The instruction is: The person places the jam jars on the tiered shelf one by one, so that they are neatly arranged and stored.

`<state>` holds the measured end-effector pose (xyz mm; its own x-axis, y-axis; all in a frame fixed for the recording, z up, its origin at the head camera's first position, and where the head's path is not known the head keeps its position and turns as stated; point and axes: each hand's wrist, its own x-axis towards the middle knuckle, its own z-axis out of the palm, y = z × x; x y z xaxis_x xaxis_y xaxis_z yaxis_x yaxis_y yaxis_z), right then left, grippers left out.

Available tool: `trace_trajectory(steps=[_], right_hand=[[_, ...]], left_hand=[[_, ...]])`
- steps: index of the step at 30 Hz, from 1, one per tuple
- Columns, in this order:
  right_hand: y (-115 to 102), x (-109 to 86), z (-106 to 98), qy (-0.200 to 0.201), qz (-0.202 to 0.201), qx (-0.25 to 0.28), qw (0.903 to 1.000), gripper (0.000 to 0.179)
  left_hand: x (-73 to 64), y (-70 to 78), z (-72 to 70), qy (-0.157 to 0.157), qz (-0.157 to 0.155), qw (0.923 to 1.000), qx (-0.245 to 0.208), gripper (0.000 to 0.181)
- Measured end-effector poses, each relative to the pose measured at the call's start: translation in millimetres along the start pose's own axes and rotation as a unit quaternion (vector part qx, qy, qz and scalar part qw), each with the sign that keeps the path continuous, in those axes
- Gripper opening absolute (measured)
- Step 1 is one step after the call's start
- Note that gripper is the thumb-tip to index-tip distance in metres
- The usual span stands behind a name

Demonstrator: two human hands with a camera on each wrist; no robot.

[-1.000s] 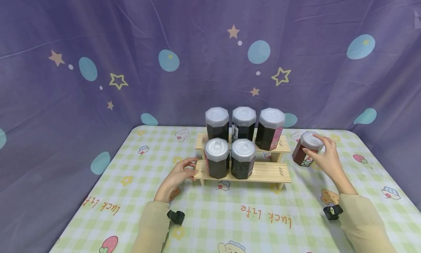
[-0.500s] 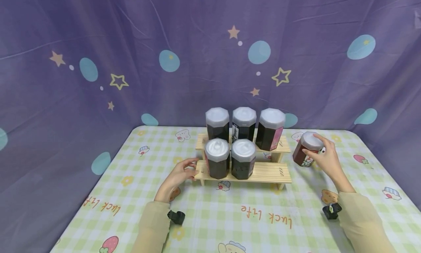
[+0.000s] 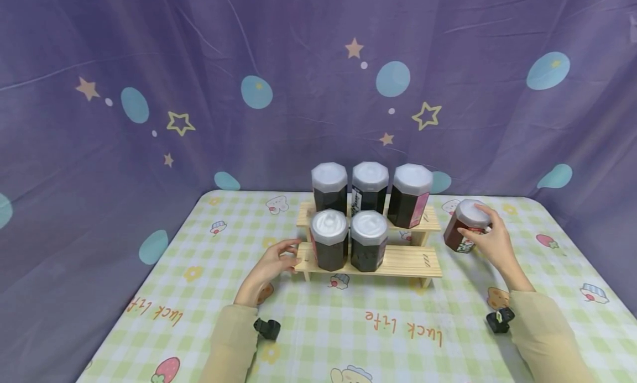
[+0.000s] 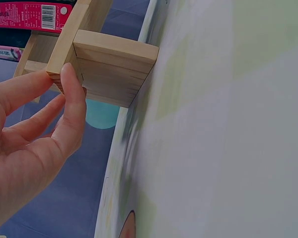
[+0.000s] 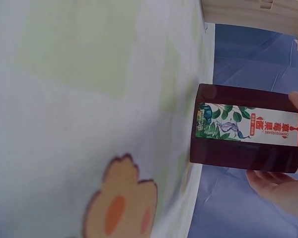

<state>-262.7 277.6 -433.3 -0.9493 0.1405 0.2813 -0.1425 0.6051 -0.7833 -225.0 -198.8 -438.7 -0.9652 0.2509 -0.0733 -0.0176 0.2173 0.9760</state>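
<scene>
On the right of the head view, my right hand grips a dark red jam jar near its grey-white lid, thumb on one side and fingers on the other. Its strawberry jam label faces the camera in the right wrist view, and the jar's base is close over the tablecloth. Left of it stands a two-step wooden rack. My left hand holds the left end of the lower board, and in the left wrist view thumb and fingers pinch the board's corner.
Three dark lidded jars, among them the right one, stand on the upper step. On the lower step are two more, a left jar and a middle jar. A purple curtain hangs behind the checked tablecloth.
My right forearm has shifted slightly left, with the jar staying in nearly the same place in my grip. The left hand and the rack have not visibly moved.
</scene>
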Motion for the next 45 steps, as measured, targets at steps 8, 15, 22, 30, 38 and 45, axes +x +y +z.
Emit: trace_trajectory(steps=[8, 15, 22, 30, 38, 45], right_hand=[[-5.7, -2.1, -1.9, 0.003, -0.002, 0.008, 1.0, 0.073], [2.0, 1.2, -0.2, 0.022, -0.004, -0.004, 0.9997, 0.071], [43.5, 16.8, 7.7, 0.05, -0.043, -0.013, 0.9978, 0.075], [-8.1, -6.6, -3.7, 0.046, -0.02, -0.009, 0.9987, 0.067], [5.3, -6.8, -1.5, 0.078, -0.032, -0.007, 0.9964, 0.069], [61.7, 8.4, 6.4, 0.1, -0.073, -0.017, 0.9921, 0.074]], left_hand=[[1.3, 1.0, 1.5, 0.002, -0.014, 0.9999, -0.008, 0.049], [0.7, 2.1, 1.6, -0.005, -0.013, 0.9999, -0.01, 0.05], [-1.1, 3.2, 1.2, 0.002, -0.009, 0.9999, -0.01, 0.05], [-6.0, 14.9, 3.2, 0.0, -0.012, 0.9999, -0.006, 0.049], [-3.0, 8.5, 1.2, 0.002, -0.014, 0.9998, -0.013, 0.049], [-1.2, 3.4, 1.6, 0.007, -0.008, 0.9999, -0.012, 0.049]])
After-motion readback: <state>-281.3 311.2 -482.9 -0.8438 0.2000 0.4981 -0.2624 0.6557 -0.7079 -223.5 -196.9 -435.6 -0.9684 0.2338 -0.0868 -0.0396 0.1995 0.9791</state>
